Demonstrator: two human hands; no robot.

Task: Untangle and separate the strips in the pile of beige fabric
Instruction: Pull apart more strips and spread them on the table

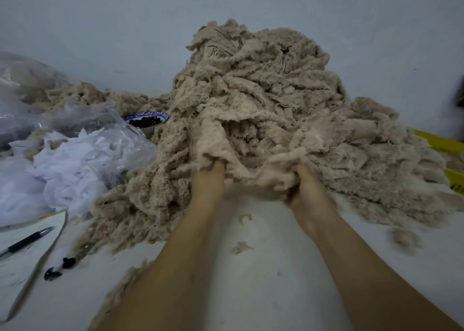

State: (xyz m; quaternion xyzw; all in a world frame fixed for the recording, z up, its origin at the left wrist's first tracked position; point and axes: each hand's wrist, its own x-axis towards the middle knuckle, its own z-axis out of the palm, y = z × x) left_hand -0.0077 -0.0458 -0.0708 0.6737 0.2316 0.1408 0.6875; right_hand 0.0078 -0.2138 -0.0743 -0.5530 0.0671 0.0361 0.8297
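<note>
In the head view, a tall, shaggy pile of beige fleecy fabric (263, 92) sits heaped on the white counter (263, 293), backed against the pale wall, with its skirts spreading left and right. At its near edge our hands meet one paler beige strip (251, 172). The right hand (305, 190) has its fingers curled round a bunched fold of it. The left hand (213, 172) is buried under the cloth to the wrist — we cannot tell whether those fingers are spread or gripping.

What worries us is the snag. The strip looks caught deep in the heap, so a hard tug could tighten the tangle, tear the fleece or bring the top sliding down. A blue-rimmed bowl of dark pieces (148, 118) stands just beside the pile's left flank, and dragged cloth could tip it.

As far as we can trace it, the strip's long axis runs across us from hand to hand, sagging between them, then climbs from the left hand up into the pile — its far end is hidden.
</note>
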